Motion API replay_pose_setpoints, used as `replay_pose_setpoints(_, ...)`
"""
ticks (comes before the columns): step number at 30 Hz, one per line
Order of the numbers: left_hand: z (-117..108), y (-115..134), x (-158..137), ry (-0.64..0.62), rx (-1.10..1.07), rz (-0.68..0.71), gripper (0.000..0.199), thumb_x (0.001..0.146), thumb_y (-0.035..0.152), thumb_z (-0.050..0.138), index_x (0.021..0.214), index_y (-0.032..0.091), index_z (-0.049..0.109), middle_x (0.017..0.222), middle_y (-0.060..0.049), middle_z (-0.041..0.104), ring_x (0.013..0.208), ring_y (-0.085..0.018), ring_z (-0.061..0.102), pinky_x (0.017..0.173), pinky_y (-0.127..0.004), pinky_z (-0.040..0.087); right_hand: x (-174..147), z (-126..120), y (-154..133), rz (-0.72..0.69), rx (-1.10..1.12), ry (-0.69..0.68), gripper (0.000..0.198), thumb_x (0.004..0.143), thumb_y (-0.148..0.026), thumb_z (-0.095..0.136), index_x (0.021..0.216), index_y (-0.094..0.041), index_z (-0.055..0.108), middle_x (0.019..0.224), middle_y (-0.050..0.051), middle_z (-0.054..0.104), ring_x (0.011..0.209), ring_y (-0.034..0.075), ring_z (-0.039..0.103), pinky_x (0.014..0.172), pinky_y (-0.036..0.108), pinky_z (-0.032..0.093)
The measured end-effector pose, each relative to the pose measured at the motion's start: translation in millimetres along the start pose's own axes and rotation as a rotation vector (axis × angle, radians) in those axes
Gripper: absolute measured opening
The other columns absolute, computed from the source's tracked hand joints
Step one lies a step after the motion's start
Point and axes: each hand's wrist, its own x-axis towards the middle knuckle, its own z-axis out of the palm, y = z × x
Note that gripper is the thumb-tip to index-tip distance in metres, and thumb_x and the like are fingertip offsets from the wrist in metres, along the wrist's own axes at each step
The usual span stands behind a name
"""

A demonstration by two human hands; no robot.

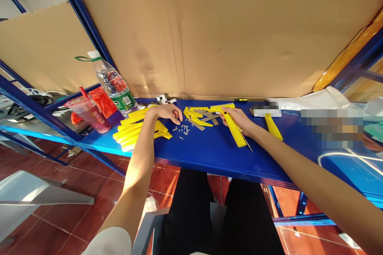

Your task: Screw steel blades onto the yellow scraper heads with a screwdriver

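Note:
My right hand (237,120) is closed around a yellow plastic scraper (235,131), its wide head pointing away from me and its handle toward me. A thin metal shaft (248,144), like a screwdriver's, sticks out below the same hand; its grip is hidden. My left hand (171,113) hovers with bent, slightly parted fingers at the edge of a scatter of small screws and nuts (185,129); nothing shows in it. Beneath my left forearm lies a pile of yellow handles (130,133). Between my hands are flat metal blades (206,118) and yellow plastic pieces (197,121).
On the blue tabletop (197,153), another yellow-handled scraper (273,126) lies at right. A yellow-and-black tool (240,100) rests by the cardboard wall (227,39). At left stand a water bottle (118,87) and a drink cup (92,113). White wrapping (311,99) lies at back right.

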Motion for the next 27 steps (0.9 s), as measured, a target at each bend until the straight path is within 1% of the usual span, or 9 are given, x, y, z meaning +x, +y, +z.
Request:
replay_pose_setpoints(3, -0.6, -3.6, 4.0, -0.023, 0.047, 0.009, 0.028, 0.066, 0.040, 0.099, 0.089, 0.025, 0.093, 0.088, -0.005, 0.085, 0.078, -0.019, 0.065, 0.074, -0.031, 0.043, -2.7, -0.4, -1.4, 0.033, 0.004, -0.017, 0.031, 0.109, -0.029, 0.070, 0.082, -0.013, 0.072, 0.075, 0.007, 0.069, 0.051, 0.012, 0.061, 0.046, 0.024, 0.049)
replay_pose_setpoints(6, -2.1, -8.0, 8.5, -0.046, 0.095, 0.021, 0.027, 0.071, 0.042, 0.097, 0.091, 0.025, 0.093, 0.088, -0.003, 0.085, 0.077, -0.017, 0.063, 0.074, -0.030, 0.041, -5.7, -0.6, -4.1, 0.047, -0.023, -0.015, 0.034, 0.112, -0.027, 0.064, 0.083, -0.013, 0.073, 0.076, 0.007, 0.069, 0.051, 0.012, 0.062, 0.045, 0.022, 0.049)
replay_pose_setpoints(10, -1.6, -10.4, 13.7, -0.051, 0.114, 0.010, 0.030, 0.073, 0.044, 0.097, 0.094, 0.024, 0.093, 0.087, -0.004, 0.085, 0.075, -0.016, 0.062, 0.073, -0.031, 0.039, -9.0, -1.0, -6.8, 0.058, -0.032, -0.013, 0.033, 0.113, -0.027, 0.064, 0.083, -0.015, 0.071, 0.075, 0.006, 0.069, 0.052, 0.013, 0.064, 0.046, 0.022, 0.051)
replay_pose_setpoints(14, 1.2, -10.2, 18.1, -0.049, 0.127, 0.018, 0.029, 0.074, 0.045, 0.095, 0.093, 0.022, 0.093, 0.089, -0.005, 0.086, 0.076, -0.017, 0.063, 0.074, -0.031, 0.040, -12.4, 0.5, -9.8, 0.067, -0.036, 0.003, 0.032, 0.112, -0.025, 0.064, 0.082, -0.015, 0.069, 0.073, 0.005, 0.069, 0.050, 0.013, 0.063, 0.046, 0.022, 0.051)
replay_pose_setpoints(19, 7.3, -8.3, 24.4, -0.001, 0.147, 0.077, 0.029, 0.076, 0.045, 0.093, 0.093, 0.021, 0.092, 0.092, -0.006, 0.085, 0.079, -0.018, 0.063, 0.076, -0.031, 0.041, -16.6, 3.6, -14.0, 0.082, -0.034, 0.022, 0.030, 0.111, -0.023, 0.065, 0.082, -0.015, 0.069, 0.072, 0.005, 0.069, 0.049, 0.013, 0.062, 0.045, 0.023, 0.050)
replay_pose_setpoints(22, 11.4, -4.7, 26.5, 0.017, 0.153, 0.083, 0.029, 0.077, 0.045, 0.092, 0.092, 0.021, 0.091, 0.092, -0.006, 0.083, 0.080, -0.019, 0.063, 0.077, -0.031, 0.042, -17.3, 4.1, -14.9, 0.089, -0.039, 0.026, 0.031, 0.112, -0.024, 0.064, 0.082, -0.015, 0.069, 0.072, 0.005, 0.069, 0.049, 0.013, 0.062, 0.045, 0.023, 0.050)
replay_pose_setpoints(25, 15.0, 2.3, 25.6, 0.031, 0.139, 0.097, 0.026, 0.076, 0.043, 0.092, 0.089, 0.021, 0.090, 0.090, -0.005, 0.081, 0.081, -0.019, 0.063, 0.079, -0.031, 0.044, -16.9, 3.9, -14.7, 0.092, -0.044, 0.033, 0.033, 0.113, -0.023, 0.063, 0.082, -0.014, 0.070, 0.073, 0.005, 0.069, 0.049, 0.013, 0.062, 0.045, 0.023, 0.050)
replay_pose_setpoints(27, 17.7, 9.7, 23.8, 0.071, 0.115, 0.119, 0.025, 0.075, 0.042, 0.092, 0.088, 0.021, 0.090, 0.091, -0.005, 0.080, 0.084, -0.020, 0.064, 0.081, -0.032, 0.045, -16.3, 3.6, -14.4, 0.093, -0.045, 0.032, 0.033, 0.113, -0.022, 0.062, 0.082, -0.014, 0.071, 0.075, 0.006, 0.070, 0.050, 0.012, 0.062, 0.046, 0.023, 0.052)
